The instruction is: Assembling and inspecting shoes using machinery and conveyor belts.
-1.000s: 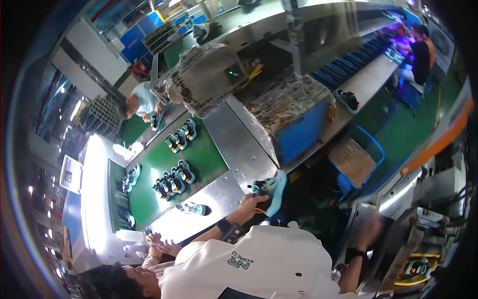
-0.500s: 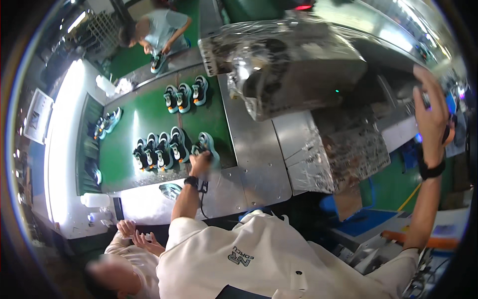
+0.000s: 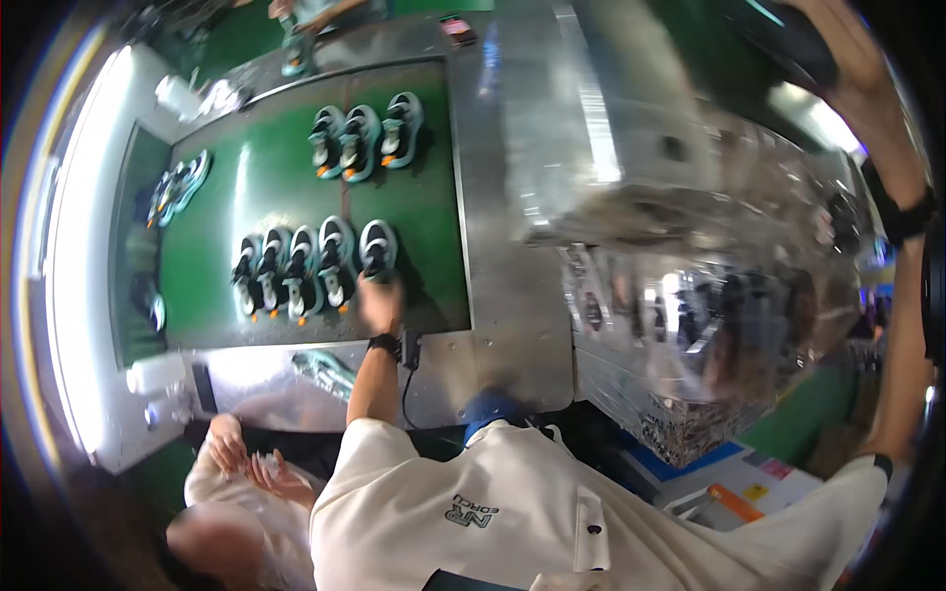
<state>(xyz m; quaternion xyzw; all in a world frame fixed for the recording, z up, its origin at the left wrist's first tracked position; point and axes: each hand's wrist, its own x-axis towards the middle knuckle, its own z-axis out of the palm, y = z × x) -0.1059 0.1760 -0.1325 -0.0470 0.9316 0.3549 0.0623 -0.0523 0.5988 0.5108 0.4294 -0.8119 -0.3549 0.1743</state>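
I see my left hand [image 3: 379, 300] stretched out over the green belt [image 3: 414, 217], touching the heel of the rightmost sneaker [image 3: 376, 248] in a row of five [image 3: 305, 266] that stand side by side, toes pointing away from me. Whether the fingers close round the shoe I cannot tell. Three more sneakers [image 3: 365, 138] stand farther up the belt, and another pair [image 3: 177, 182] lies near its left edge. My right hand [image 3: 838, 49] is raised high above the blurred, shiny metal machine housing [image 3: 690, 217], its grip unclear. At lower left another person's hands [image 3: 246, 458] rest together, just beside the steel desk [image 3: 512, 335].
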